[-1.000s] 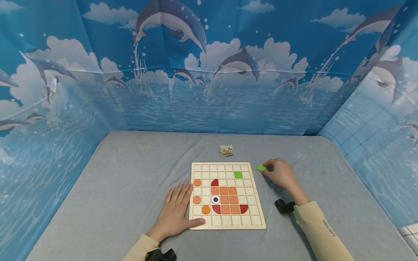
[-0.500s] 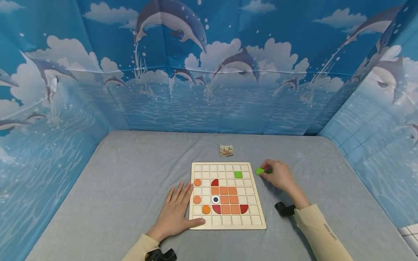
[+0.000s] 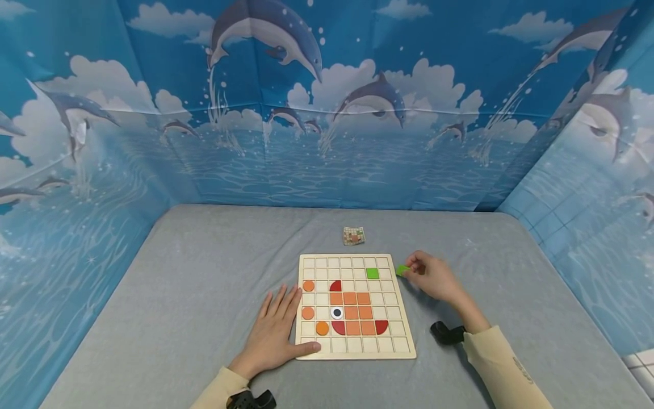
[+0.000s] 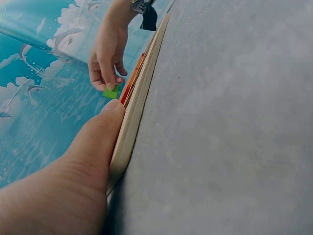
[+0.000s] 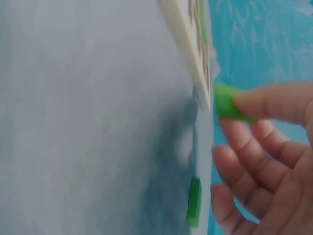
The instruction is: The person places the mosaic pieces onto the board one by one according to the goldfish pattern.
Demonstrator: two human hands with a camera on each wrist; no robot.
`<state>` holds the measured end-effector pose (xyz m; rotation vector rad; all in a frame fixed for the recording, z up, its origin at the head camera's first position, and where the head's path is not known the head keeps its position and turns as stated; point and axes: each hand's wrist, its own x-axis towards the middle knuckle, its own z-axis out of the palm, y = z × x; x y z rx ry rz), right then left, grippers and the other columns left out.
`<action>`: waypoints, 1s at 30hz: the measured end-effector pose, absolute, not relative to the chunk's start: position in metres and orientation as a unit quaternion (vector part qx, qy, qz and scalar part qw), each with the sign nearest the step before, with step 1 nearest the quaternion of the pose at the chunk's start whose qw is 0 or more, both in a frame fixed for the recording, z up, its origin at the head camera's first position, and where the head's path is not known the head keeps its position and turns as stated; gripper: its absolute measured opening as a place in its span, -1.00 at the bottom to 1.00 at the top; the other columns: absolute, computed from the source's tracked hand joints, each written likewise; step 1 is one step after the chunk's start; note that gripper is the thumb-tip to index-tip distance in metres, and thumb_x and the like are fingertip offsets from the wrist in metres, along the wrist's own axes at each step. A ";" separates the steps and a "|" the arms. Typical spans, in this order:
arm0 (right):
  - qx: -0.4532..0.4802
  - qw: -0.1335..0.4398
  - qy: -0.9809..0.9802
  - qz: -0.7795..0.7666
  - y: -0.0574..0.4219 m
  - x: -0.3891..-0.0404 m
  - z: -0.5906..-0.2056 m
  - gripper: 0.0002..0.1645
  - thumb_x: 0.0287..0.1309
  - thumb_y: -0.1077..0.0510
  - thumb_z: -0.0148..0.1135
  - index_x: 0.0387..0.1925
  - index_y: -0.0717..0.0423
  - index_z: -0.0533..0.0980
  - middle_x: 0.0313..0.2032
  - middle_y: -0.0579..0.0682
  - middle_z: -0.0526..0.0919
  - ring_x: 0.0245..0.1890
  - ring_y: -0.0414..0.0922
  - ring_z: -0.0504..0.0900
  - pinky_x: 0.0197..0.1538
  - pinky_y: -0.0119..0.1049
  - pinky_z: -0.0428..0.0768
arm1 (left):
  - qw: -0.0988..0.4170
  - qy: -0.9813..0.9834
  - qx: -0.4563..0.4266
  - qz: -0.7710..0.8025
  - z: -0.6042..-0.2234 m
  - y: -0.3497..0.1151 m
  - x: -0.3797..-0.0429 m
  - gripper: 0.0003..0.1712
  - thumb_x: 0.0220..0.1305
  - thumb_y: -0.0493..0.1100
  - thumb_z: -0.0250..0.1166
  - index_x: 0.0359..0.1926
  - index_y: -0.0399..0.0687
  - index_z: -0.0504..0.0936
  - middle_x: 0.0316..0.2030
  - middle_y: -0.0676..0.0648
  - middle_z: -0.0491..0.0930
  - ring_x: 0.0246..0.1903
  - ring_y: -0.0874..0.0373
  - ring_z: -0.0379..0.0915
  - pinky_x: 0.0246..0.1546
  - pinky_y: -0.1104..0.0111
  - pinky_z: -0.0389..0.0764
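A green square tile (image 3: 402, 270) is pinched between the thumb and fingers of my right hand (image 3: 433, 276), just off the board's upper right edge. In the right wrist view the held tile (image 5: 227, 103) is tilted and above the cloth. My left hand (image 3: 276, 332) lies with fingers spread along the left edge of a wooden grid board (image 3: 360, 345), its thumb (image 4: 95, 129) on the near left corner. Set on the board are a green square (image 3: 372, 274), several orange squares (image 3: 351, 312), orange discs (image 3: 322, 328), red quarter-rounds (image 3: 381, 327) and an eye tile (image 3: 336, 312).
Another green piece (image 5: 194, 201) lies on the cloth below my right hand, hidden in the head view. Beyond the board is a small picture card (image 3: 353, 236). Grey cloth (image 3: 219, 255) covers the table, and a dolphin-print curtain (image 3: 327, 142) stands behind.
My right hand has moved slightly left and nearer to me, carrying the green tile to the board's right edge. The left hand and the board have stayed put.
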<state>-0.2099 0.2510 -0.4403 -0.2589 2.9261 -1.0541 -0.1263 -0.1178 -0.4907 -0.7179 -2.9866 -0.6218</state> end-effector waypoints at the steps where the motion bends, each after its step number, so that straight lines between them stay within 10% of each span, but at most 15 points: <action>1: -0.089 0.014 0.933 -0.349 0.249 -0.209 -0.440 -0.87 0.16 0.23 0.27 -0.28 0.17 0.48 -0.44 -0.02 0.50 -0.52 -0.10 0.40 -0.55 -0.29 0.40 | 0.003 -0.953 -0.229 -0.199 -0.491 -0.118 -0.126 0.32 -0.05 0.66 0.00 0.49 -0.11 -0.08 0.47 -0.05 -0.11 0.43 0.02 -0.37 0.36 0.10 -0.37; 30: -0.139 0.102 0.889 -0.424 0.213 -0.209 -0.443 -0.92 0.08 0.18 0.38 -0.38 0.09 0.61 -0.49 -0.10 0.59 -0.49 -0.14 0.54 -0.42 -0.30 0.52 | 0.005 -0.951 -0.231 -0.206 -0.487 -0.119 -0.126 0.31 -0.04 0.65 0.01 0.49 -0.12 -0.06 0.46 -0.07 -0.08 0.43 0.00 -0.35 0.36 0.09 -0.34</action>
